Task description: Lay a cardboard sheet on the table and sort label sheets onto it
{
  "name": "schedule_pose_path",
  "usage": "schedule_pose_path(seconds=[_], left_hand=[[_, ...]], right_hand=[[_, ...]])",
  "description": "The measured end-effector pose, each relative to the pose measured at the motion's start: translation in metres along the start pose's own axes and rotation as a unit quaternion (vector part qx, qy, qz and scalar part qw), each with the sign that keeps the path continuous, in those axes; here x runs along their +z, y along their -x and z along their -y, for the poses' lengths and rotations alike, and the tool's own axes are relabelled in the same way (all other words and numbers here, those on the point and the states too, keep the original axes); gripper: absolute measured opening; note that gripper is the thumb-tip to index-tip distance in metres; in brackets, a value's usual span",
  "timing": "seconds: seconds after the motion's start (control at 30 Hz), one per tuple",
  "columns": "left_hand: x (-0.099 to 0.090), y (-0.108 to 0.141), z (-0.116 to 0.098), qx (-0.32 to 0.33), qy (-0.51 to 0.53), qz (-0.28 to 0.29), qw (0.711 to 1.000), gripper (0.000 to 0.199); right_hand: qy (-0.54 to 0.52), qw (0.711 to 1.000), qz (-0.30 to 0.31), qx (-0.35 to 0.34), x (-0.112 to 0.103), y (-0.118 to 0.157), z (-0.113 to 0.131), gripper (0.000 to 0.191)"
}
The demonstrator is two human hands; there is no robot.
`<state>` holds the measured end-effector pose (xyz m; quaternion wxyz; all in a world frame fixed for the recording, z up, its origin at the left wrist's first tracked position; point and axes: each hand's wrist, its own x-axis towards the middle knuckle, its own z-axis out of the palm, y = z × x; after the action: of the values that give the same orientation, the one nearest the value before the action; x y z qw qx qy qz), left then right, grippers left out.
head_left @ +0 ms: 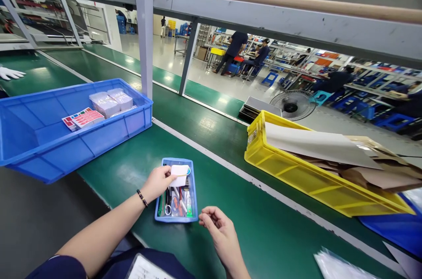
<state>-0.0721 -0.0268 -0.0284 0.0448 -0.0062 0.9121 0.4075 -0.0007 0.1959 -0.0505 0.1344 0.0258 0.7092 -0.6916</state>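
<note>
- Above the far end of the small blue tray (176, 220), the left hand (161, 181) pinched a white card (180, 173) between thumb and fingers; it had not been let go.
- Just beside the tray's near right corner, the right hand (219, 227) was loosely curled, fingers parted, with nothing visible in its grasp.
- Inside the tray, a green-capped tube (189, 204) and an orange item (176, 203) lay among other slim pieces, so the filling seemed well along; some contents were too small to name.
- At the left, the large blue bin (108, 142) held printed leaflets (87, 118) and wrapped stacks (105, 104), well apart from the tray.
- On the right, the yellow bin (296, 178) held cardboard sheets (316, 142).
- As far as could be judged, placing the card was left; whether other pieces were lacking could not be told.
</note>
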Motion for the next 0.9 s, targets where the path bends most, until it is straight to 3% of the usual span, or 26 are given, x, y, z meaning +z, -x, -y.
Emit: schedule_pose_path(seconds=[0.07,0.2,0.33,0.4,0.53,0.6,0.9], left_hand=[[0.002,-0.008,0.005,0.001,-0.033,-0.022,0.999,0.022],[0.012,-0.009,0.009,0.057,-0.184,-0.086,0.977,0.052],[0.015,0.001,0.008,0.108,-0.309,-0.134,0.935,0.044],[0.011,0.003,0.007,0.123,-0.323,-0.116,0.931,0.037],[0.002,-0.002,0.010,0.166,-0.338,-0.009,0.926,0.031],[0.000,-0.006,0.012,0.169,-0.350,0.019,0.921,0.024],[0.004,-0.013,0.011,0.150,-0.384,0.034,0.910,0.020]], right_hand=[[0.004,1.000,0.005,0.004,-0.001,0.001,0.000,0.043],[0.009,1.000,0.003,0.004,-0.004,0.003,-0.007,0.043],[0.003,1.000,-0.015,0.005,-0.012,0.003,-0.014,0.043],[0.002,1.000,-0.021,0.013,-0.016,0.003,-0.015,0.044],[0.003,1.000,-0.018,0.024,-0.018,0.001,-0.011,0.048],[0.002,1.000,-0.012,0.020,-0.017,0.001,-0.011,0.047],[-0.006,1.000,-0.003,0.012,-0.012,0.001,-0.020,0.042]])
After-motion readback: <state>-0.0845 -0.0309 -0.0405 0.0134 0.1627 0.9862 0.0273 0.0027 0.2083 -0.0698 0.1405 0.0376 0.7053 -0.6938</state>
